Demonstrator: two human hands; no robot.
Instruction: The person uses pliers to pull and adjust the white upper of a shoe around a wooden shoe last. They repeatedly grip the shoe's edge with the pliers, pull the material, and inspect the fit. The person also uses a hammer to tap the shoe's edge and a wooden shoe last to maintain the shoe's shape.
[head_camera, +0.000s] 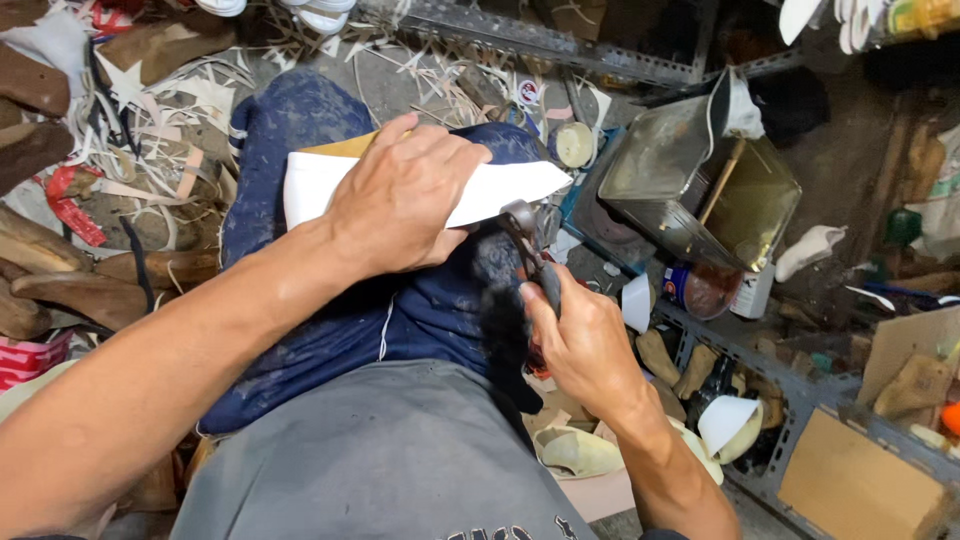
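Pressing white sheet (500, 190) on knee, left hand (405, 200) fingers clamped; right hand (585, 340) gripping scissors (530, 250); open metal tin (700, 185) holds stick.

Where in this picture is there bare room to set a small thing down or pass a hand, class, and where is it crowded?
Free patches are few: the blue cloth on the lap beyond the left hand, and the flat cardboard sheet at lower right. The floor at left is crowded with wooden lasts and offcut strips. Right of the right hand, holding pincers, the metal tin and scraps fill the shelf.

Cluttered workshop floor (850, 160), metal shelf rack (800, 400), scattered offcut strips (180, 110).
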